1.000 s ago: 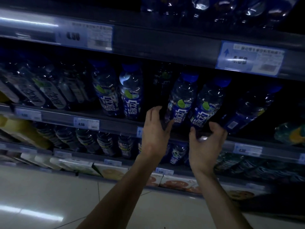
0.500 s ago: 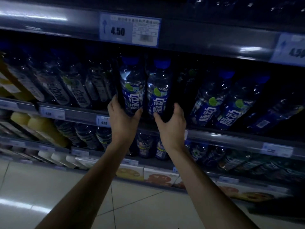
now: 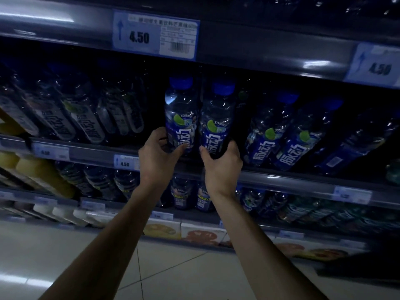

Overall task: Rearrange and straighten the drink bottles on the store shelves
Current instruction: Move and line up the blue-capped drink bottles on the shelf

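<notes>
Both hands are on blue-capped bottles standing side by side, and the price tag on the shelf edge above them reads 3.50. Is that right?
Not quite. The head view shows the price tag reading 4.50, not 3.50. The rest holds: the left hand and right hand each grip one of two adjacent blue-capped bottles.

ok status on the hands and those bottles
Left hand gripping left blue-cap bottle. Right hand gripping the right blue-cap bottle. Both upright on shelf edge. Nothing blocking.

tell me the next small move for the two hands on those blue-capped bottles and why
Probably set both down flush at the shelf edge. The left hand and right hand each grip a clear blue-capped plastic bottle upright, labels forward, with a dark gap to the right.
</notes>
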